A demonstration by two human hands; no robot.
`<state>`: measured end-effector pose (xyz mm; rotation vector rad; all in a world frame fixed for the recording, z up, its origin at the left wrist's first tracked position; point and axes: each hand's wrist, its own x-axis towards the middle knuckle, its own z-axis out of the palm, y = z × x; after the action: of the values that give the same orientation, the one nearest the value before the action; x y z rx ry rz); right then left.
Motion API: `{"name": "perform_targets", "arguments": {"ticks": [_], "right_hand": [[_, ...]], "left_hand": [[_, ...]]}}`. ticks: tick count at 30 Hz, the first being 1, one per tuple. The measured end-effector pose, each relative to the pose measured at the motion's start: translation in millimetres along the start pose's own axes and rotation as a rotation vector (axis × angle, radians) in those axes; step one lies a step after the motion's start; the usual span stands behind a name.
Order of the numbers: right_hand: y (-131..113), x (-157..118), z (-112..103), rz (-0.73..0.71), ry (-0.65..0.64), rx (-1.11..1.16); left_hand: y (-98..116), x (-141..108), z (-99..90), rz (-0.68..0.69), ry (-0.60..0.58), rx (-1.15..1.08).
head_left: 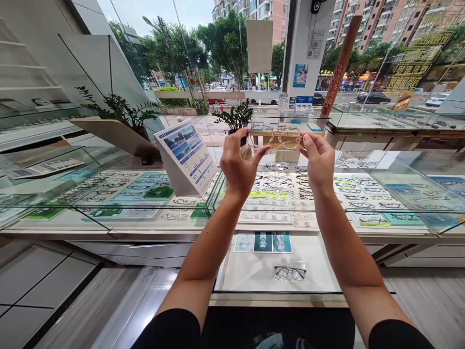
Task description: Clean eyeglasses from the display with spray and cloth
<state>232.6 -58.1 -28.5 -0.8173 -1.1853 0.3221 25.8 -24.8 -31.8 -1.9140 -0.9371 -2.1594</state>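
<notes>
A pair of thin-framed eyeglasses (278,132) is raised in front of me, above the glass counter. At its left side, my left hand (240,162) pinches the frame, with the thumb stretched under the left lens. The other side sits between the thumb and fingers of my right hand (318,157). Below my forearms a drawer (250,276) is pulled out. In it lie dark-framed glasses (289,274) in a clear plastic bag and a strip of printed portrait pictures (263,242).
Many eyeglasses lie in rows inside the glass display counter (189,213). A desk calendar (187,157) stands on the counter left of my hands. Behind are potted plants (234,118), a tilted wooden-edged panel (116,138) and the shop window onto a street.
</notes>
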Motion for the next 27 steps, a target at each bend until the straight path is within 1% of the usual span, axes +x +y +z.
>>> {"name": "perform_targets", "arguments": {"ticks": [3, 7, 11, 15, 20, 23, 27], "right_hand": [[-5, -1, 0, -0.065, 0.026, -0.002], [-15, -5, 0, -0.199, 0.035, -0.085], [-21, -7, 1, -0.253, 0.045, -0.116], [-24, -8, 1, -0.215, 0.031, -0.06], [-25, -8, 0, -0.136, -0.037, 0.015], [-23, -8, -1, -0.106, -0.057, 0.055], [-17, -6, -1, -0.102, -0.06, 0.082]], "left_hand": [[-7, -1, 1.1, 0.019, 0.023, -0.036], [-16, -2, 2.8, 0.063, 0.093, 0.018], [-21, -1, 3.4, 0.068, 0.079, 0.006], [-21, 0, 3.6, 0.054, 0.053, -0.048], [-18, 0, 5.3, -0.008, 0.021, -0.087], [-15, 0, 6.2, -0.039, 0.009, -0.102], [-13, 0, 6.6, -0.037, -0.004, -0.127]]}}
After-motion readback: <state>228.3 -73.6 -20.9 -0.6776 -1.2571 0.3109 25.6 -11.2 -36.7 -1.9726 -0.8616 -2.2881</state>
